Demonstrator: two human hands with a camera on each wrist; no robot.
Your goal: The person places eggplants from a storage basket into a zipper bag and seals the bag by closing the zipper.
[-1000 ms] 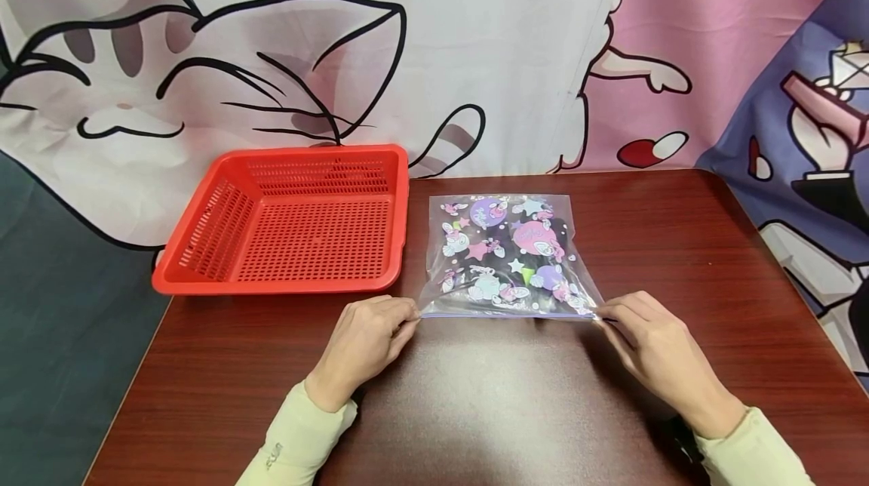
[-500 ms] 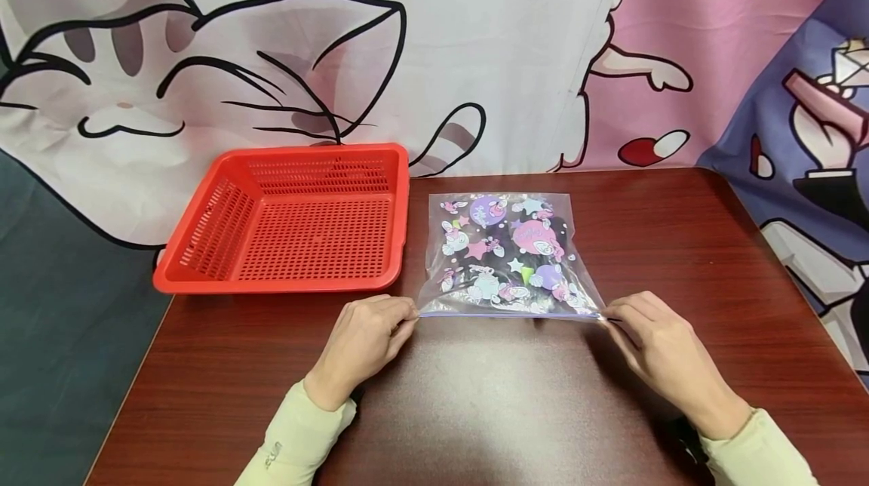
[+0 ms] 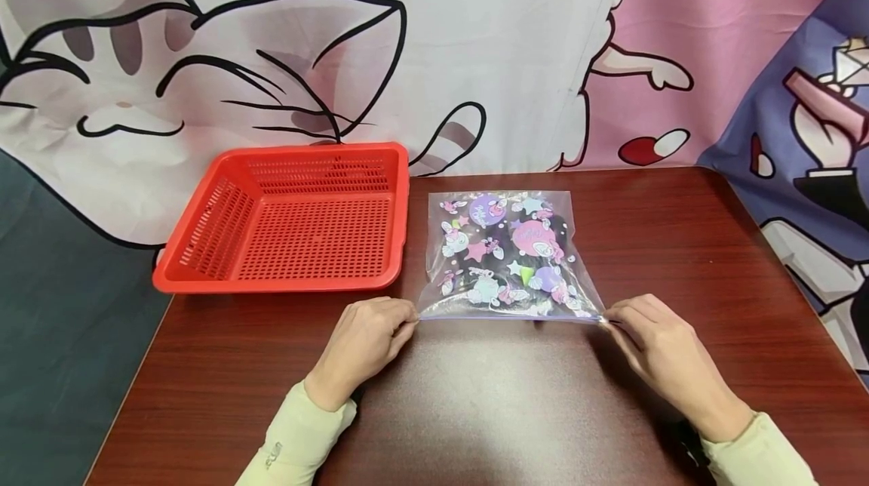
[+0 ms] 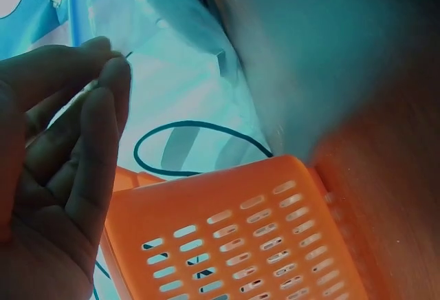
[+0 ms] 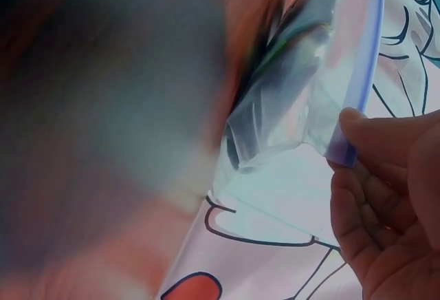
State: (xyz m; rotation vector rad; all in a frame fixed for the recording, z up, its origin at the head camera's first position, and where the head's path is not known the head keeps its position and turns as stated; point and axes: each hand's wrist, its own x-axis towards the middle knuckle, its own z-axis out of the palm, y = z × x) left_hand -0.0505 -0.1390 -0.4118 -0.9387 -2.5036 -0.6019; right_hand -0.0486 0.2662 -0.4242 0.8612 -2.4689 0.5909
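Note:
A clear zip bag (image 3: 498,256) printed with colourful cartoon figures, stars and balloons lies in the middle of the head view. Its purple zip edge faces me and is stretched straight between my hands. My left hand (image 3: 366,342) pinches the left end of that edge, and my right hand (image 3: 655,354) pinches the right end. In the right wrist view the purple strip of the bag (image 5: 361,73) runs between thumb and fingers. Something dark shows inside the bag, its kind unclear. The left wrist view has my left hand (image 4: 62,128) with fingertips together at the bag's edge.
A red plastic basket (image 3: 312,244) with slotted walls stands at the back left of the dark wooden table (image 3: 475,403); its slotted side (image 4: 240,245) fills the lower left wrist view. Behind the table hangs a cartoon-printed cloth (image 3: 516,56).
My right hand has shifted slightly right, and the zip edge has drawn a little straighter. Both hands keep their pinch; the basket has stayed put.

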